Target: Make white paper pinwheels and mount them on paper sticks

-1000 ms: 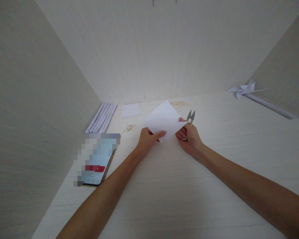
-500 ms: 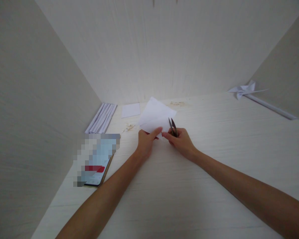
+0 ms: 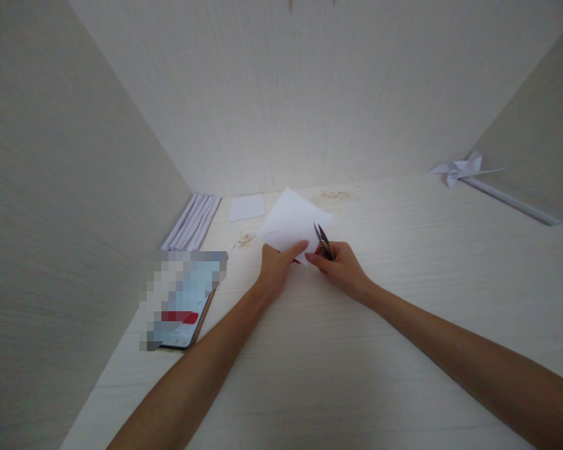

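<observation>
A white sheet of paper (image 3: 291,215) is pinched by my left hand (image 3: 278,265), thumb on top and fingers beneath, one corner pointing to the back wall. Dark thread snips (image 3: 326,242) sit in my right hand (image 3: 340,265), blades pointing up and away. The blade tips are apart and lie close to the paper's right part. My right thumb and fingertips are near the paper's front corner; whether they touch it I cannot make out.
Rolled paper sticks (image 3: 192,222) lie by the left wall, near a small white paper square (image 3: 246,207). A phone (image 3: 185,306), partly blurred out, is left of my left forearm. Loose small bits (image 3: 244,240) lie behind. A paper pinwheel (image 3: 464,169) with a stick rests at the right wall.
The paper has flattened; the fold line across it no longer shows. My right fingertips have drawn slightly back from the paper's front corner. The snips tilt a little more left.
</observation>
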### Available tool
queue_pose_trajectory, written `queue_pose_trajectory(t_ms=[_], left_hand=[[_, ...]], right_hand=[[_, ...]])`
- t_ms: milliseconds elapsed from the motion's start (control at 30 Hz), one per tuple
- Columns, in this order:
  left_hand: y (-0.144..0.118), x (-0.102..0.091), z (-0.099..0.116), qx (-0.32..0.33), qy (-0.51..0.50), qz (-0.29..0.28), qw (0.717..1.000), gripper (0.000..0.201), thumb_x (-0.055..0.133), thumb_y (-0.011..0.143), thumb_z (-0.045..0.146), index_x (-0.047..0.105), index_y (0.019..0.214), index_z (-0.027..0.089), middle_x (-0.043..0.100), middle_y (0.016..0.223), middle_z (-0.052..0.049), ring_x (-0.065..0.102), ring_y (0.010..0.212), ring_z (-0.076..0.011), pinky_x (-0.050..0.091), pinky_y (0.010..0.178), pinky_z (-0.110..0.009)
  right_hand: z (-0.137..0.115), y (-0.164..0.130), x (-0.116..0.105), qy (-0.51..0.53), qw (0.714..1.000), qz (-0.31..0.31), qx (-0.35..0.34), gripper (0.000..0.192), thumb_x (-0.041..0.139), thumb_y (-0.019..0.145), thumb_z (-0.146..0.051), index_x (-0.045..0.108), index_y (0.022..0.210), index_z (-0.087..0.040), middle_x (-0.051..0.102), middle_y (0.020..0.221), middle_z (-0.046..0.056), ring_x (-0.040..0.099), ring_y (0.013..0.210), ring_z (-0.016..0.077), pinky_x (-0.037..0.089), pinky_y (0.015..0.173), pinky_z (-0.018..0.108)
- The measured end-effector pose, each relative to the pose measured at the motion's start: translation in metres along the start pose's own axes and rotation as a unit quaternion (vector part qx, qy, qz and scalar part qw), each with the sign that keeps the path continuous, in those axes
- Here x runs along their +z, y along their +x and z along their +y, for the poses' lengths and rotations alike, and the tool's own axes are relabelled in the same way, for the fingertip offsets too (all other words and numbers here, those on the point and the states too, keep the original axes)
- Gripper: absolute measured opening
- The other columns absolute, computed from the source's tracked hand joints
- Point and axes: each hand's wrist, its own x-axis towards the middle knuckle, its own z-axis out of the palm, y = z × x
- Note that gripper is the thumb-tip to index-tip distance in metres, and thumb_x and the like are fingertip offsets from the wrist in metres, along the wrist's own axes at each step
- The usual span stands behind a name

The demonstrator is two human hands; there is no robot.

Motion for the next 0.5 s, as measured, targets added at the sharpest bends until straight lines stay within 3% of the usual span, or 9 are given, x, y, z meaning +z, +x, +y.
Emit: queue_pose_trajectory(t_ms=[267, 500], left_hand=[[-0.006, 0.008, 0.01, -0.024, -0.09, 0.049, 0.994, 0.022, 0.07, 0.049, 0.017, 0.061, 0.069, 0.015, 0.062, 0.064, 0.001, 0.056, 0.058, -0.01, 0.044, 0.055, -0.022], [0.003, 0.002, 0.013, -0.041, -0.143, 0.13, 0.98, 0.019, 0.068, 0.052, 0.015, 0.06, 0.069, 0.018, 0.063, 0.07, 0.003, 0.056, 0.06, -0.0071, 0.041, 0.05, -0.017]], right_hand=[[-0.003, -0.001, -0.001, -0.009, 1.0, -0.004, -0.017, 0.022, 0.059, 0.063, -0.035, 0.05, 0.055, -0.016, 0.034, 0.041, -0.008, 0.026, 0.039, 0.0049, 0.017, 0.04, 0.022], [-0.004, -0.002, -0.001, -0.017, 1.0, -0.016, -0.011, 0.017, 0.059, 0.064, -0.031, 0.056, 0.06, -0.014, 0.034, 0.041, -0.008, 0.027, 0.038, 0.0044, 0.018, 0.039, 0.022]])
